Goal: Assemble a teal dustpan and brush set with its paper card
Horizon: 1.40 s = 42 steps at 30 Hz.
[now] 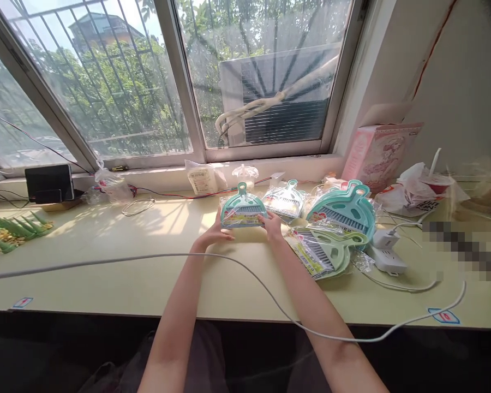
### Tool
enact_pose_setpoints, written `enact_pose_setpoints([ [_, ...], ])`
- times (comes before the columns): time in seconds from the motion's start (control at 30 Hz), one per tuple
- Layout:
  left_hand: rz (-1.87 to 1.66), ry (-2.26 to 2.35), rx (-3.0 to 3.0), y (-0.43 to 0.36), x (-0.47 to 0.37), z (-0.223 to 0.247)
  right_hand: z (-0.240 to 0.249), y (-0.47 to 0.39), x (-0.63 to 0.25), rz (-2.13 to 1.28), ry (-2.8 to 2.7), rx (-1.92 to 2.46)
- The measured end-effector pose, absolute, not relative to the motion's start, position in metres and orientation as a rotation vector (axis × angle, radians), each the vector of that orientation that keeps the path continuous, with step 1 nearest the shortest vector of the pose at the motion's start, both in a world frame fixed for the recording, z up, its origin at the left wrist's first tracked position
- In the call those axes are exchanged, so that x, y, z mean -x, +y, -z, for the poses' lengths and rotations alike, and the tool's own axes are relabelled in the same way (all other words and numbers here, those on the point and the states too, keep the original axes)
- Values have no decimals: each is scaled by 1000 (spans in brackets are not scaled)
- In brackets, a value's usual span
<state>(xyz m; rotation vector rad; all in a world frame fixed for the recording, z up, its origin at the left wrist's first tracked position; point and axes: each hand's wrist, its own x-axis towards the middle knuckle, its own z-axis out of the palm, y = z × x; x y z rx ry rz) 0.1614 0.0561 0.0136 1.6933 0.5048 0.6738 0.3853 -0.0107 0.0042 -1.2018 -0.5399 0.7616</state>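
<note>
A small teal dustpan-and-brush set in clear wrapping stands near the middle of the table, its handle loop up. My left hand holds its left side, and my right hand grips its lower right edge. Just right of it is a pale wrapped set. Farther right lie stacked teal sets, with a green wrapped set in front of them, close to my right forearm.
A white cable runs across the view over my forearms. A power strip, a pink box and plastic bags are at the right. A black tablet and plants are at the left.
</note>
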Motion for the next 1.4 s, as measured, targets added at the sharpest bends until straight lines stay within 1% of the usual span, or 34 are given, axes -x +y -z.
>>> enact_pose_setpoints([
  [0.17, -710, 551, -1733, 59, -166, -1, -3, -11, -383, -727, -546, 1223],
  [0.37, -804, 605, -1865, 55, -162, -10, 1, -10, -384, -739, -546, 1212],
  [0.63, -1027, 772, -1530, 59, -169, -14, 1, -7, -376, -796, -581, 1214],
  [0.83, -917, 862, -1472, 68, -168, -7, -6, -14, -372, -812, -637, 1215],
  [0.9, -934, 896, -1426, 71, -170, -5, -9, -16, -369, -820, -631, 1220],
  [1.2, -1049, 775, -1382, 74, -185, -1, -12, -15, -369, -735, -611, 1237],
  [1.3, -1094, 760, -1363, 72, -185, -4, -12, -17, -370, -801, -684, 1124],
  [1.4, -1144, 735, -1321, 71, -182, -10, -14, -22, -366, -885, -888, 983],
])
